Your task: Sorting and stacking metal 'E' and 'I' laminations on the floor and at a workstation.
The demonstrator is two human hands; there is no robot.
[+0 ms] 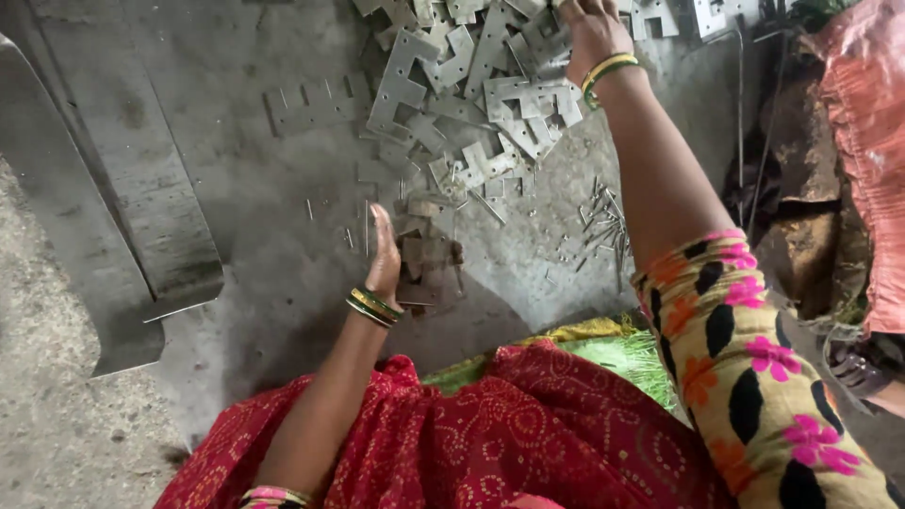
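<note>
My left hand rests edge-on on the grey floor, fingers straight, pressed against a small stack of rusty brown metal plates. My right hand reaches far forward into a heap of grey stamped metal brackets at the top of the view; its fingers are cut off by the frame edge, so its grip cannot be seen. Both wrists wear green and yellow bangles.
A scatter of thin metal pins lies right of the stack. A long flat steel bar runs down the left. Red patterned cloth covers my lap, over a yellow-green mat. A dark metal frame and orange sack stand at the right.
</note>
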